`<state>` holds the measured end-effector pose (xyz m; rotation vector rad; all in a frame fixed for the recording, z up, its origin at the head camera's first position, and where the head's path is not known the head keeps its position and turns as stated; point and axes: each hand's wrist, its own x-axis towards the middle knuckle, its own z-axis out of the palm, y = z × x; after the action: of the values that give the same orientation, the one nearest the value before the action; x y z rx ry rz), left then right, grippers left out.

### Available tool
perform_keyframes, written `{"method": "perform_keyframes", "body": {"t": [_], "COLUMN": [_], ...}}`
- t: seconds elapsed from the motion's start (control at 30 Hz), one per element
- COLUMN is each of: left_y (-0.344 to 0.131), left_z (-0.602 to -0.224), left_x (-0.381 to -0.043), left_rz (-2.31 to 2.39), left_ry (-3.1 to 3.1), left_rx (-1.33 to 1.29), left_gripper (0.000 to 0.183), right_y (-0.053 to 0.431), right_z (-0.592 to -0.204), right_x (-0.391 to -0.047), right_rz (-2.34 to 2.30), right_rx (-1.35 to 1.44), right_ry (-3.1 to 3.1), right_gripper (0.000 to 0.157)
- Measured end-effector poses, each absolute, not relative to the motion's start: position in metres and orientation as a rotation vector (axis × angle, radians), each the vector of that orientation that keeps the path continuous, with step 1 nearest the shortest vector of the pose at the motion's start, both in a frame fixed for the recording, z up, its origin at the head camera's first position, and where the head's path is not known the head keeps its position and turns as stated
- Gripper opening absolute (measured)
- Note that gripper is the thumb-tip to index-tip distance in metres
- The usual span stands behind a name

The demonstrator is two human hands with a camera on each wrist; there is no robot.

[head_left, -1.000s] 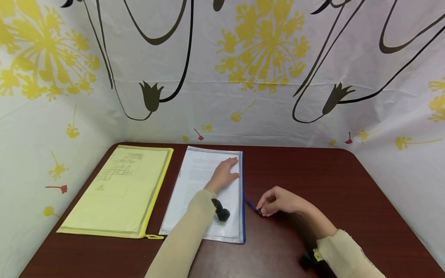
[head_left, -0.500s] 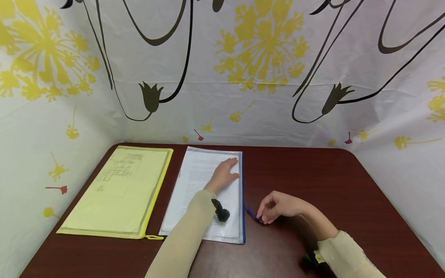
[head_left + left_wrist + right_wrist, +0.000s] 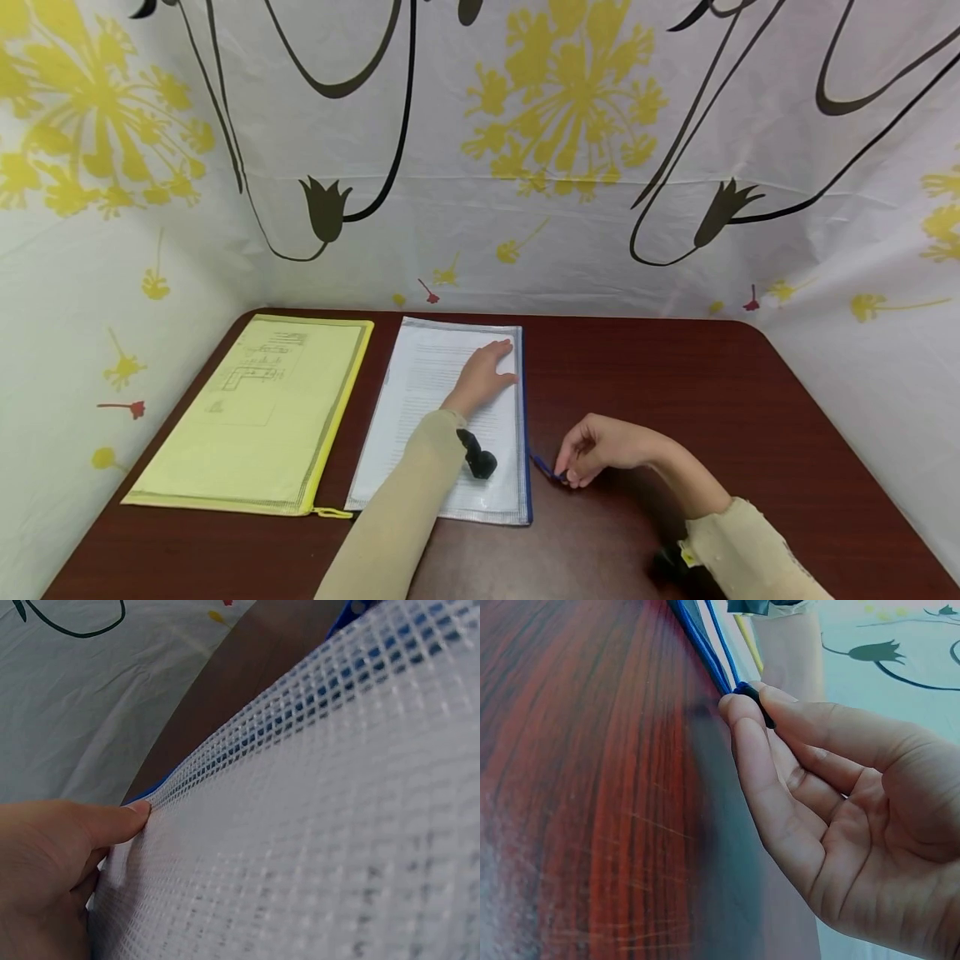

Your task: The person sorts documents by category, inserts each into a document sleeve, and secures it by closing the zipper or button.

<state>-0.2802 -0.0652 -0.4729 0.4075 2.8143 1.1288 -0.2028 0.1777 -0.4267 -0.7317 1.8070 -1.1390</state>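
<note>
A clear mesh zip pouch with a printed sheet inside lies on the table, its blue zip along the right side. My left hand rests spread on its upper right part. In the left wrist view the thumb lies along the mesh at the blue edge. Beside the pouch, my right hand pinches the zip pull, a small dark tab on a blue cord, between thumb and fingertips. The cord stretches from the pouch's right edge to those fingers.
A yellow zip pouch holding a sheet with a drawing lies to the left, its yellow pull at the near corner. The dark red-brown table is backed by a white patterned cloth.
My right hand has slid a little toward the near edge, drawing the zip pull with it along the pouch's right side. The left hand stays in place.
</note>
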Motion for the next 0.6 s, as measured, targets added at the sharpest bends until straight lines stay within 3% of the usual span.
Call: {"method": "perform_keyframes", "body": {"t": [0.6], "left_y": [-0.0634], "left_z": [-0.471], "left_x": [-0.2799], "left_rz": [1.138], "left_ry": [2.827], "left_rx": [0.384], "left_gripper": [0.062], "right_y": [0.1795], "right_z": [-0.4223], "right_x": [-0.1964], "right_rz": [-1.103], "right_rx": [-0.786], "right_ry": [1.61], "right_gripper": [0.021]}}
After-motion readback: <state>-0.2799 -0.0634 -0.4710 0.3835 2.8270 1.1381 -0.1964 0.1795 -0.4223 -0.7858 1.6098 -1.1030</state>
